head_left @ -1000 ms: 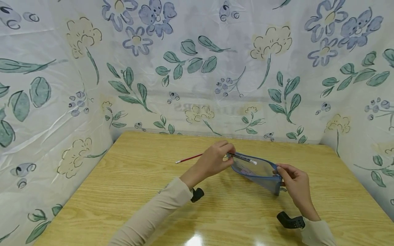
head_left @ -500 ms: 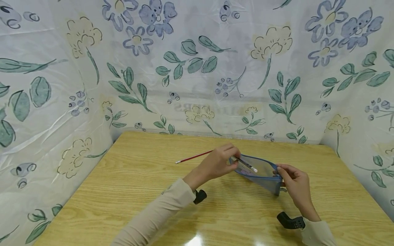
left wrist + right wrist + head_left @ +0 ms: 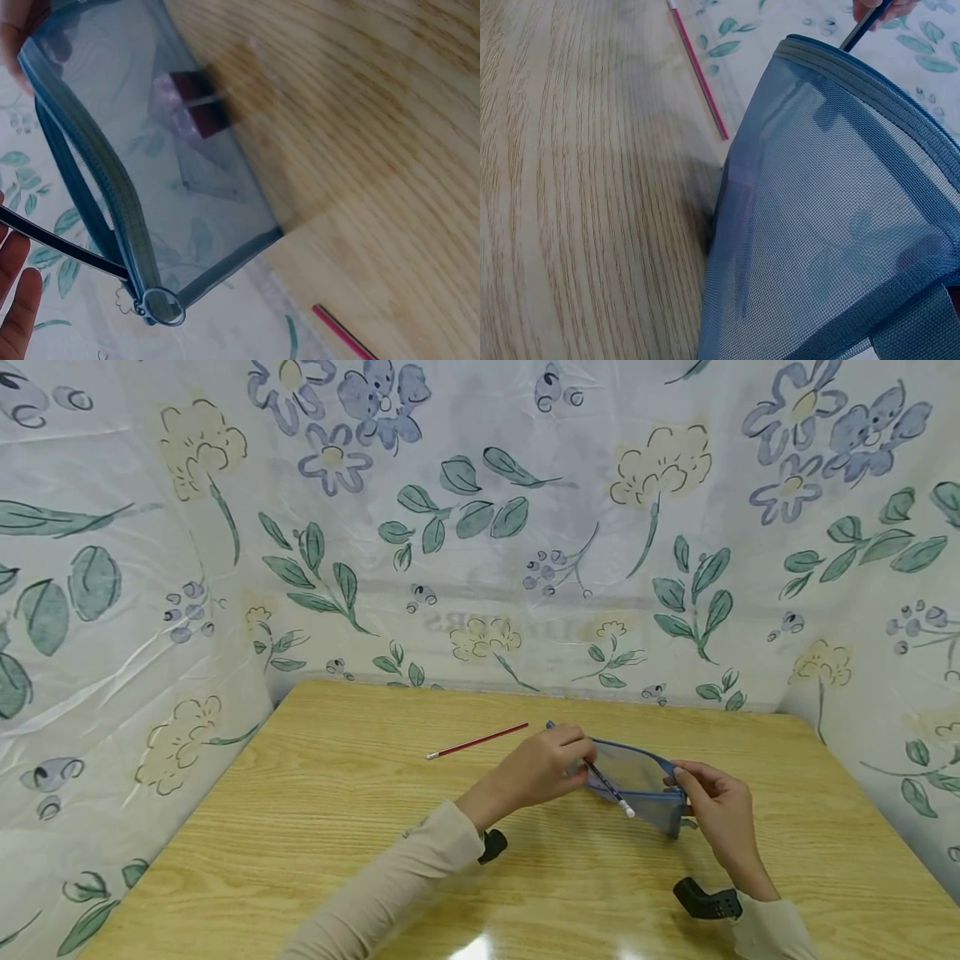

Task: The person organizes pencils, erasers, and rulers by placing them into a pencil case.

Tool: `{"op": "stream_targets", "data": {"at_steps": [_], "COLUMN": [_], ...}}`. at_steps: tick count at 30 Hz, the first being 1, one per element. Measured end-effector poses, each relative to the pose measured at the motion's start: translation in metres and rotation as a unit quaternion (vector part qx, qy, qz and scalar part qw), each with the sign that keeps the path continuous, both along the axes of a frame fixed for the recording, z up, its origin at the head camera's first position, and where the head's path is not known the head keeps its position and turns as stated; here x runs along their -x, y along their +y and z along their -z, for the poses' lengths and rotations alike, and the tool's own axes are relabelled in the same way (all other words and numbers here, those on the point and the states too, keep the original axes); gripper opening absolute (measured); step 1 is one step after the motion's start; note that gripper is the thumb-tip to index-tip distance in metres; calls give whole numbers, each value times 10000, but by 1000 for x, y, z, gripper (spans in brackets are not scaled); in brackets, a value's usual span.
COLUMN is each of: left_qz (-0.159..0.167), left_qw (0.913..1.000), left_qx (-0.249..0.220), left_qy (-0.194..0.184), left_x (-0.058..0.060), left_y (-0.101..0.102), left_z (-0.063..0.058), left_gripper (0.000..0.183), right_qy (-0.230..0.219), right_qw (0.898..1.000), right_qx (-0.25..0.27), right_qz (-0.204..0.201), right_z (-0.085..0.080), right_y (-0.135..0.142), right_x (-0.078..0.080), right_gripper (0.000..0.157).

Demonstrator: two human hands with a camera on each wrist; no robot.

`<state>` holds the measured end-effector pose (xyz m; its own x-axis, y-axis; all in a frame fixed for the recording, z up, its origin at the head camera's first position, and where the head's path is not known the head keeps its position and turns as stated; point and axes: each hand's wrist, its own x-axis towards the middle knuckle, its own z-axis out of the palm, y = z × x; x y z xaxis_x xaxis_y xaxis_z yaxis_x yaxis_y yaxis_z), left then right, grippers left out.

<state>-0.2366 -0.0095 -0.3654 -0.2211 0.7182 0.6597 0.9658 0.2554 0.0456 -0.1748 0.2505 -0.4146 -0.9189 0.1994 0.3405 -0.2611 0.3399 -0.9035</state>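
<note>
My left hand (image 3: 534, 770) pinches a dark pencil (image 3: 609, 790) with a white eraser end, tilted above the open mouth of a blue mesh zip pouch (image 3: 651, 810). In the left wrist view the pencil (image 3: 64, 246) crosses the zipper edge near the ring pull (image 3: 163, 306). My right hand (image 3: 718, 806) grips the pouch's right end, thumb on the rim. Through the mesh show a dark red and pale block (image 3: 201, 112), perhaps an eraser, and a clear triangular piece (image 3: 210, 178). The pencil's other end is hidden in the head view.
A red pencil (image 3: 477, 742) with a white end lies on the wooden table (image 3: 337, 810), left of the pouch. Behind the table hangs a floral sheet (image 3: 480, 568). Black wrist mounts (image 3: 707, 900) sit at both cuffs.
My left hand has moved right and slightly down. The dark pencil has turned steeper, its eraser end dropping toward the near rim. The red pencil shows in full. My right hand stays put.
</note>
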Motion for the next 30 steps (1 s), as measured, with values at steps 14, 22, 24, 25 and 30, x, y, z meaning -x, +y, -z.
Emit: {"op": "stream_targets", "data": {"at_steps": [14,22,24,25,30], "left_qz": [-13,-254,-366,-431,-724], "left_qw": [9984,9974,9971,9969,9950], "left_qx": [130,272,325,360,558], "left_qy": [555,619,575,549,414], "left_x": [2,2,2,2,3], "left_y": [12,17,18,18,19], "left_z": [12,18,19,20,20], "left_gripper": [13,12,11,10,8], "right_qy": [106,64,44,40,55], "right_qw": [9999,10000,10000,10000,10000], "right_qx": [23,40,17,0,-43], "right_qz": [-34,-13,8,14,13], "right_z": [-1,-2,-2,-2,-2], "right_y": [0,0,0,0,0], "right_x": [0,0,0,-1,0], "right_gripper": [26,26,26,26,25]}}
